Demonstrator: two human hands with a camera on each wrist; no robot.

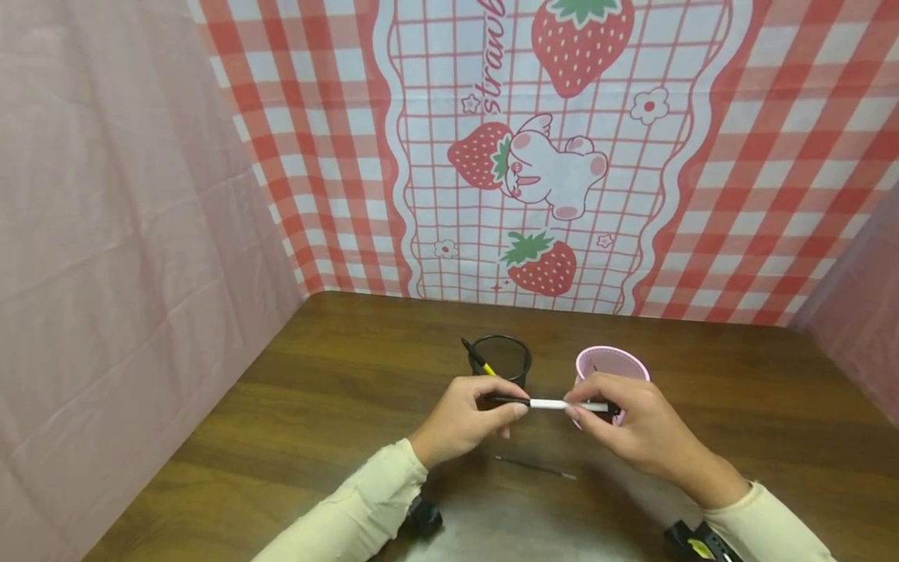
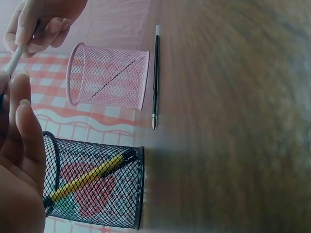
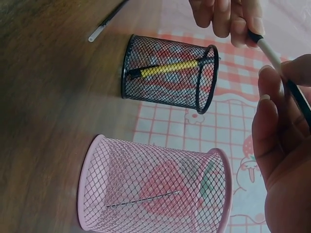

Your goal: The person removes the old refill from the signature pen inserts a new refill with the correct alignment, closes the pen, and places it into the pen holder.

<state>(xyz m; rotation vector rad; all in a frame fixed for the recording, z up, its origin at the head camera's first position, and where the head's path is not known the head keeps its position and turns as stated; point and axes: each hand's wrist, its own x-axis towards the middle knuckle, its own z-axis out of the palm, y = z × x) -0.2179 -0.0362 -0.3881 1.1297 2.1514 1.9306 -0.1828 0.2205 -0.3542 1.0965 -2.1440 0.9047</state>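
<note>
Both hands hold one white pen with black ends (image 1: 548,403) level above the table. My left hand (image 1: 467,414) pinches its black end between thumb and fingers. At the other end, my right hand (image 1: 639,417) pinches the white barrel, near another black part. Below the hands, a thin dark pen refill (image 1: 535,467) with a whitish end lies on the wooden table. Beyond the left hand stands a black mesh pen cup (image 3: 167,99) with a yellow and black pen (image 2: 87,178) leaning inside. Behind the right hand is a pink mesh pen cup (image 1: 635,367), holding a thin dark rod (image 2: 112,80).
The brown wooden table (image 1: 281,437) ends at a red-and-white checked cloth (image 1: 330,156) with strawberry prints. A plain pinkish cloth (image 1: 126,195) hangs along the left side, and another pink cloth (image 1: 860,273) hangs at the right.
</note>
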